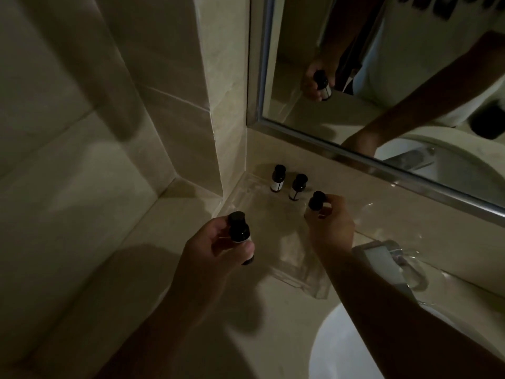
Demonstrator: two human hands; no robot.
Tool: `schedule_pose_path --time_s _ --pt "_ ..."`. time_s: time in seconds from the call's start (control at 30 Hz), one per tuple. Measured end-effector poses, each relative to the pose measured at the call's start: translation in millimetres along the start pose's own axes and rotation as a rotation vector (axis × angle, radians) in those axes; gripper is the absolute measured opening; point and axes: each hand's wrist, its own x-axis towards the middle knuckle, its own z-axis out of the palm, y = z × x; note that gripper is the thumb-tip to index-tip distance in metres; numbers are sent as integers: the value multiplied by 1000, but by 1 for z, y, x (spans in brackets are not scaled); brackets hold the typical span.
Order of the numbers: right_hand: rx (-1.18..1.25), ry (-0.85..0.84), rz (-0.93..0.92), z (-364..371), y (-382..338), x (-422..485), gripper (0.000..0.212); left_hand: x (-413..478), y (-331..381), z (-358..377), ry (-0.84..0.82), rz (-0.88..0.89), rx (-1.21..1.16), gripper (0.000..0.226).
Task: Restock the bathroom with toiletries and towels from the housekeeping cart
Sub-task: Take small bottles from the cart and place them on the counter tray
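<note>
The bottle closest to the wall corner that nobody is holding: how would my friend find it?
Find the mirror, then the clear tray below it. Two dark bottles stand free at the tray's far end. Yours is the corner bottle, left of the second standing bottle, nearest the tiled wall.

**Dim bathroom corner**

A framed mirror (382,86) fills the upper right; beige wall tiles (68,110) cover the left. A pale counter (164,274) runs below, with a white basin (341,348) lower right and, seemingly, a chrome tap (382,259) above it.
</note>
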Motion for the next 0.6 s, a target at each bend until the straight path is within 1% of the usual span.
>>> schedule_pose_path --time_s 0.2,0.37,0.6 --pt "51 7 30 8 0 12 32 12 -4 -2 28 -32 -33 32" --pt "-11 33 49 9 1 20 39 15 -4 -3 10 -28 -15 31" --pt "-62 46 65 14 4 24 39 21 -8 -3 6 -31 -38 33"
